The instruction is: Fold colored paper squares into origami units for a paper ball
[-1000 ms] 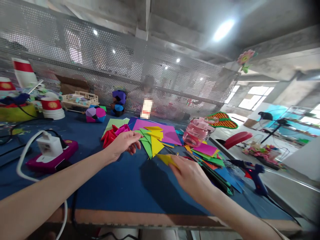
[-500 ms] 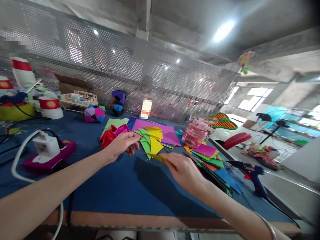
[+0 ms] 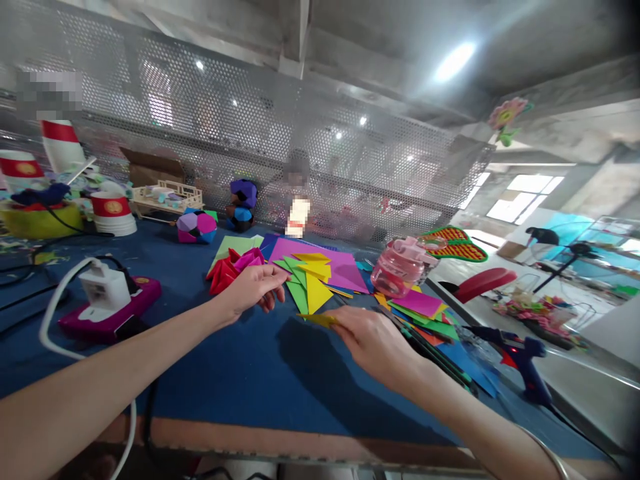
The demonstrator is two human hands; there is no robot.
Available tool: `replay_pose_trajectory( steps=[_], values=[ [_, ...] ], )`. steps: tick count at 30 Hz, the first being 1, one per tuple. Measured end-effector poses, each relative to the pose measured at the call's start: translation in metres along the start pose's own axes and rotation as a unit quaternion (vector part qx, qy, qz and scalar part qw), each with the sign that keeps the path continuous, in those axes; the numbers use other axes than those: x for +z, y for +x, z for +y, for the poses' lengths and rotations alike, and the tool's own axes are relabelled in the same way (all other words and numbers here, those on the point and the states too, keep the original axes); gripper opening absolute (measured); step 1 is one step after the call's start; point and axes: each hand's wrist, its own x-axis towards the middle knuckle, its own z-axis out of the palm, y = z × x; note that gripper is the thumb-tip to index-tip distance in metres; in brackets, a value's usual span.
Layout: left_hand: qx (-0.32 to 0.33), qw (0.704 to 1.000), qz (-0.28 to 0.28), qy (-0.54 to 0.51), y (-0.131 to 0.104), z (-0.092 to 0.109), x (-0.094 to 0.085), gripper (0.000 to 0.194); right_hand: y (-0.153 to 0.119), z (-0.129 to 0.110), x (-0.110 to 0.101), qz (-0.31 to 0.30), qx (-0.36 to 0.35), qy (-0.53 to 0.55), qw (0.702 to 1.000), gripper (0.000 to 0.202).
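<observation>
The right hand (image 3: 373, 340) has its grip closed on 1 yellow folded paper (image 3: 320, 321), which juts toward 9 o'clock over the worktop (image 3: 215, 387). The left hand (image 3: 255, 288) keeps a narrow grip; I cannot tell whether it pinches anything. Green folded papers (image 3: 299, 292) lie near it at 3 o'clock, red folded paper (image 3: 224, 275) at 10 o'clock.

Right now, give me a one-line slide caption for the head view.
Right hand holding yellow paper over the blue tabletop, left hand near red folded paper.
</observation>
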Motion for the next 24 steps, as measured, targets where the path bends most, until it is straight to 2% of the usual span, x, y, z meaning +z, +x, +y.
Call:
replay_pose_trajectory(
  steps=[1,2,3,4,5,7,8,10,14,18,21,24],
  values=[
    [0.001,1.0,0.0,0.006,0.0,0.0,0.0,0.032,-0.003,-0.004,0.001,-0.018,-0.026,0.026,0.999,0.033],
    [0.002,1.0,0.001,0.012,0.001,-0.001,0.0,0.032,-0.007,-0.01,0.002,-0.044,-0.082,0.071,0.993,0.036],
    [0.004,1.0,0.003,0.02,0.001,-0.001,0.0,0.032,-0.01,-0.015,0.001,-0.092,-0.145,0.117,0.978,0.039],
    [0.008,1.0,0.006,0.029,0.002,-0.002,-0.001,0.032,-0.011,-0.019,0.0,-0.114,-0.184,0.147,0.965,0.039],
    [0.013,0.999,0.012,0.039,0.003,-0.003,-0.001,0.032,-0.01,-0.022,0.0,-0.092,-0.188,0.151,0.966,0.036],
    [0.029,0.997,0.026,0.063,0.005,-0.004,-0.002,0.033,-0.002,-0.019,0.0,-0.014,-0.11,0.072,0.991,0.026],
    [0.041,0.996,0.034,0.078,0.007,-0.005,-0.003,0.033,0.005,-0.015,0.001,-0.008,-0.052,0.008,0.999,0.022],
    [0.073,0.99,0.047,0.112,0.009,-0.007,-0.007,0.032,0.019,-0.004,0.007,-0.001,-0.006,-0.036,0.999,0.019],
    [0.168,0.963,0.059,0.202,0.013,-0.013,-0.013,0.031,0.034,0.008,0.019,-0.005,0.026,-0.096,0.995,0.016],
    [0.249,0.922,0.021,0.296,0.018,-0.026,-0.014,0.032,0.036,0.012,0.021,-0.01,0.064,-0.146,0.987,0.022],
    [0.284,0.892,-0.01,0.351,0.023,-0.035,-0.01,0.033,0.037,0.015,0.02,-0.006,0.071,-0.157,0.985,0.022],
    [0.301,0.87,-0.015,0.39,0.026,-0.038,-0.005,0.034,0.04,0.013,0.021,-0.003,0.057,-0.152,0.987,0.021]
  ],
)
